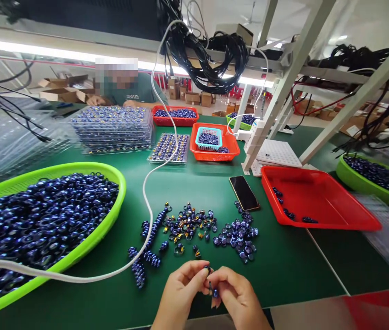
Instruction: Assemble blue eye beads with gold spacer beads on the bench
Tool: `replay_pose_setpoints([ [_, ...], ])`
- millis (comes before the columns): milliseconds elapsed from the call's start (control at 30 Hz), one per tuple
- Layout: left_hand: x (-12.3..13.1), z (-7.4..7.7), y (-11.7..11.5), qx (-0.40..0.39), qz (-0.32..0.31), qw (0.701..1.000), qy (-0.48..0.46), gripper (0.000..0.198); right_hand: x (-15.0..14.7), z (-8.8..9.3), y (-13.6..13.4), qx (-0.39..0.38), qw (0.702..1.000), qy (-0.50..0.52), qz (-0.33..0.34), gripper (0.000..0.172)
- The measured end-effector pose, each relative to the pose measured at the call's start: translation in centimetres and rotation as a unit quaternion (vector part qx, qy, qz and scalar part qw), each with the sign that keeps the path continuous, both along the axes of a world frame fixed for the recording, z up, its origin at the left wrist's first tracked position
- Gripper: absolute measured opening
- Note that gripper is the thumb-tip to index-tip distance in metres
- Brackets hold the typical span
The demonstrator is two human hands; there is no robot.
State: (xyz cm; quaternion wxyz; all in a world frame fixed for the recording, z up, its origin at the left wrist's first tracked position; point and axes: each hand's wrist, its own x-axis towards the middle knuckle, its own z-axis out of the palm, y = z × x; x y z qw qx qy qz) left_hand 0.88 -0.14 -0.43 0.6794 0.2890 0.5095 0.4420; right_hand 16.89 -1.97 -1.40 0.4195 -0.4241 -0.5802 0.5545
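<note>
At the front of the green table my left hand [187, 284] and my right hand [234, 291] meet, fingers pinched. A small dark part [208, 269] shows at my left fingertips. Between my right fingers hangs a shiny dark-blue ringed piece [214, 291]; whether the two are joined I cannot tell. Just beyond lies a loose pile of blue pieces with yellow bits [189, 222]. To its right is a heap of blue caps [241, 236]. Rows of stacked blue pieces [139, 274] lie on the left, crossed by a white cable [148, 197].
A green basket [123, 188] full of blue ringed pieces stands left. On the right are a phone [244, 192] and a red tray [332, 197] with a few pieces. Stacked clear trays [112, 133] stand farther back, near a seated person [129, 91]. Black cables [208, 59] hang overhead.
</note>
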Motion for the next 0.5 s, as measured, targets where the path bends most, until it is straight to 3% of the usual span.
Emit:
replay_pose_setpoints([
  [133, -0.06, 0.24, 0.04, -0.003, 0.002, 1.000, -0.007, 0.042, 0.10, 0.33, 0.18, 0.118, 0.989, -0.082, 0.021, 0.022],
  [233, -0.11, 0.33, 0.14, -0.016, 0.005, 1.000, -0.023, 0.043, -0.02, 0.44, 0.30, 0.236, 0.959, -0.158, 0.014, 0.037],
  [333, -0.16, 0.51, 0.19, -0.018, 0.018, 0.999, -0.033, 0.041, -0.28, 0.63, 0.46, 0.333, 0.919, -0.210, -0.012, 0.040],
  [433, -0.10, 0.67, 0.17, -0.014, 0.038, 0.998, -0.046, 0.044, -0.59, 0.76, 0.49, 0.381, 0.890, -0.247, -0.047, 0.030],
  [500, -0.01, 0.66, 0.11, -0.008, 0.038, 0.998, -0.049, 0.047, -0.70, 0.60, 0.30, 0.372, 0.891, -0.254, -0.065, 0.023],
])
